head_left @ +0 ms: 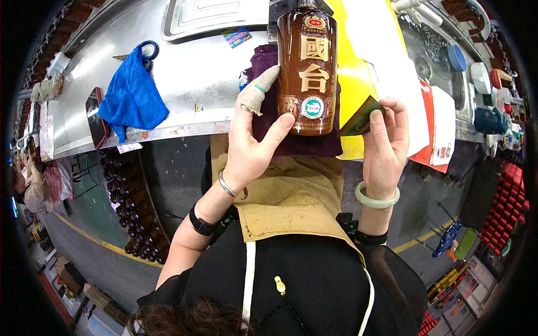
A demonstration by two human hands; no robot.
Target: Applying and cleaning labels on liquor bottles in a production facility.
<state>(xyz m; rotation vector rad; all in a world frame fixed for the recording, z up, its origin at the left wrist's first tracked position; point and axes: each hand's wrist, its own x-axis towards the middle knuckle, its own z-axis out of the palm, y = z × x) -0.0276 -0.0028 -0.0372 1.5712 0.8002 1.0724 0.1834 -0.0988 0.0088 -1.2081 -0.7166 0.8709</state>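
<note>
A brown glazed bottle (307, 67) with raised gold characters and a round green-and-white sticker lies on a dark purple cloth (263, 120) in front of me. My left hand (256, 126) grips the bottle's left side, its thumb against the lower front. A knitted off-white sleeve (260, 92) covers one or more of its fingers. My right hand (386, 130), just right of the bottle's base, pinches a small dark green sheet (358, 116) between thumb and fingers. The sheet's left corner comes close to the bottle. Whether it touches is hard to see.
On the metal bench (185, 78) at left lie a blue cloth (133, 92), scissors (148, 51) and a phone (96, 117). A metal tray (216, 19) stands behind. Yellow sheeting (358, 50) and red and white papers (437, 126) lie right, beside a sink (431, 56).
</note>
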